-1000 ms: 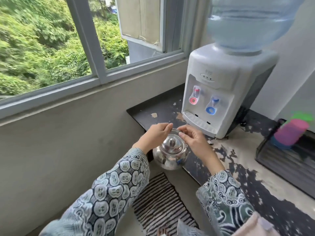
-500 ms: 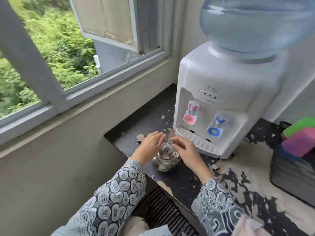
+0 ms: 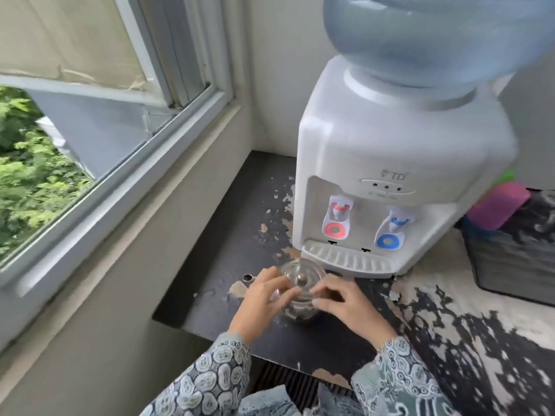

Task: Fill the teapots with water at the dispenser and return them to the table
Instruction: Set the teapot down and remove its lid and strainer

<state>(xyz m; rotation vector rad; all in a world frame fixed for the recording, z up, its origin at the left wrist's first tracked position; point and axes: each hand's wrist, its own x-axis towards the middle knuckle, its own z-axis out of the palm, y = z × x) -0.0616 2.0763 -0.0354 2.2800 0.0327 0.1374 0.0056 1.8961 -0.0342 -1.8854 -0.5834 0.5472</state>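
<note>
While both hands close around it, the steel teapot (image 3: 301,295) sits on the dark surface (image 3: 240,235) near its front edge, just in front of the dispenser's drip tray (image 3: 345,259). The fingers (image 3: 280,291) of the left hand (image 3: 258,301) curl against the pot's left side and rim, and the fingers (image 3: 322,301) of the right hand (image 3: 345,304) press against its right side near the top, so each hand grasps the pot from its own side. Motion blur smears the pot, so its lid and spout cannot be made out clearly. Patterned blue-grey sleeves (image 3: 210,382) cover both forearms up to the wrists. A small dark round thing (image 3: 247,277) lies on the surface just left of the left hand. Behind the pot stands the white water dispenser (image 3: 390,163), toward the back of the surface, with a red tap (image 3: 338,217) on its left, a blue tap (image 3: 392,228) on its right and a large blue water bottle (image 3: 435,34) upended on top. The surface's dark coating is peeled in patches, most heavily toward its right side. At the right edge a black basket (image 3: 510,259) holds a pink thing (image 3: 498,208) and a green one behind it. A window (image 3: 90,130) runs along the wall to the left, with green foliage outside.
</note>
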